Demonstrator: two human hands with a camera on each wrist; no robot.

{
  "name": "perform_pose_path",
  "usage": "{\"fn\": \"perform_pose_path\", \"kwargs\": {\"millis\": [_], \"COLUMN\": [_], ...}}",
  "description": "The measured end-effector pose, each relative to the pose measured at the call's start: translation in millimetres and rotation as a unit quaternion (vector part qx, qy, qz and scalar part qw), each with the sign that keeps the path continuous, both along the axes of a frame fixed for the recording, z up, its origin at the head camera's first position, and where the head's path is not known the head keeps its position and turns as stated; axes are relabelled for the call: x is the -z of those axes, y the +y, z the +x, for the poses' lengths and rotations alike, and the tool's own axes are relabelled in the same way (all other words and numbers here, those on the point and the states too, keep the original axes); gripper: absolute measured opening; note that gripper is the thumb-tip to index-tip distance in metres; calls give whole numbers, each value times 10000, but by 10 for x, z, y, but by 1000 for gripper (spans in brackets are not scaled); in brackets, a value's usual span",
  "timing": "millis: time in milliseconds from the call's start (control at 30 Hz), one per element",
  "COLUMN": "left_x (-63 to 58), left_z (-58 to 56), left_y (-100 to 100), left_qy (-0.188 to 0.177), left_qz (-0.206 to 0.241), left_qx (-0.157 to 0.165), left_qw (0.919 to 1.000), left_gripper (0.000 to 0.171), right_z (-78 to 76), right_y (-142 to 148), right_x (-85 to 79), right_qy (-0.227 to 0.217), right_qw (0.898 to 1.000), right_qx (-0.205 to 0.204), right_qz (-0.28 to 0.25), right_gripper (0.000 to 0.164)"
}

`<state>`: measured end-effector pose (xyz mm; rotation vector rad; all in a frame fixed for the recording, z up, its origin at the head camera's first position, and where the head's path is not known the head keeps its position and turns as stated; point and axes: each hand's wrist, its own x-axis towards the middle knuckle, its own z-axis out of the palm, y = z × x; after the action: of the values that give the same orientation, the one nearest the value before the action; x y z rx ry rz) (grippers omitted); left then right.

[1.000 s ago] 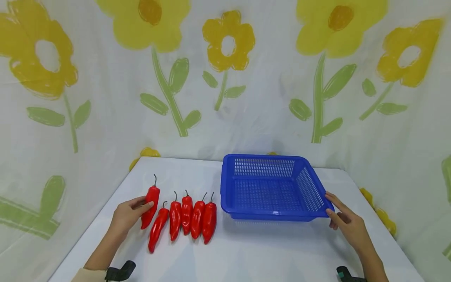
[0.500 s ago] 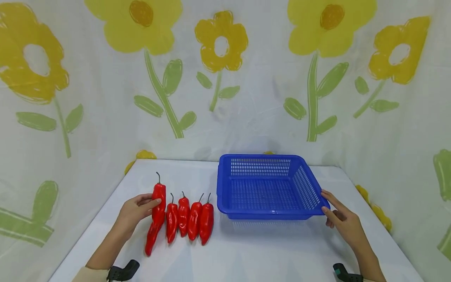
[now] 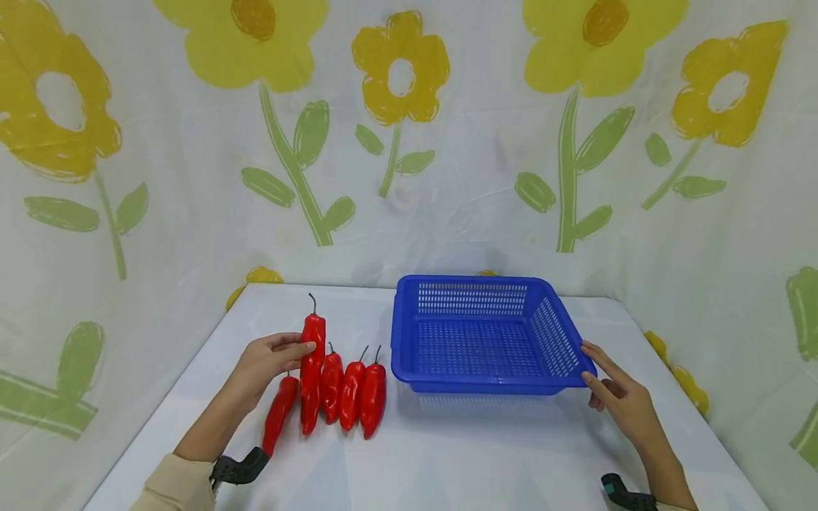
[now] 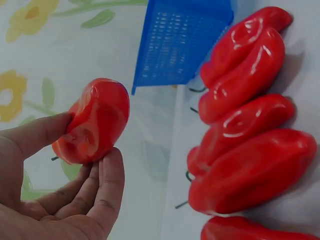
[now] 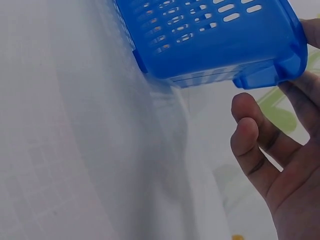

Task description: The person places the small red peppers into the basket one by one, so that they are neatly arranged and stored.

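My left hand [image 3: 258, 367] pinches a red chili pepper [image 3: 313, 328] between thumb and fingers and holds it stem away from me, raised off the table. In the left wrist view the same chili pepper [image 4: 102, 120] hangs apart from several others [image 4: 250, 165] lying side by side. From the head view it partly covers a pepper behind it. At the far right, my right hand [image 3: 629, 408] pinches the near right corner of a blue perforated basket [image 3: 495, 382]. The right wrist view has the basket [image 5: 215, 50] above, with two fingers of that hand [image 5: 295, 185] free of it.
A white table [image 3: 447, 454] carries everything. Loose chili peppers [image 3: 373, 401] lie in a row left of the basket, the leftmost one [image 3: 281, 408] beside my left forearm. A flower-patterned cloth [image 3: 460, 213] hangs behind and at both sides.
My left hand has carried the chili pepper rightward along the row, from left of the leftmost pepper to over the second one. My right hand keeps its hold on the basket corner.
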<state>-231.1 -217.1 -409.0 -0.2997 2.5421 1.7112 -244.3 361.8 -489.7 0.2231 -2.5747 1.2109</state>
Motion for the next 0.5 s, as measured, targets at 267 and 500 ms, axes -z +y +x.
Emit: {"fn": "perform_pose_path", "kwargs": {"millis": [267,500], "left_x": [-98,-180], "left_z": [-156,-267], "left_y": [195,396], "left_qy": [-1,-95], "left_qz": [166,344], "left_qx": [93,242], "left_qw": [9998,9991], "left_gripper": [75,76], "right_z": [-8,-7], "right_y": [-15,-23], "right_x": [-25,-30], "right_qy": [-120,-283], "right_qw": [9998,9994], "right_qx": [-16,47], "right_qz": [-135,-199], "right_gripper": [53,54]}}
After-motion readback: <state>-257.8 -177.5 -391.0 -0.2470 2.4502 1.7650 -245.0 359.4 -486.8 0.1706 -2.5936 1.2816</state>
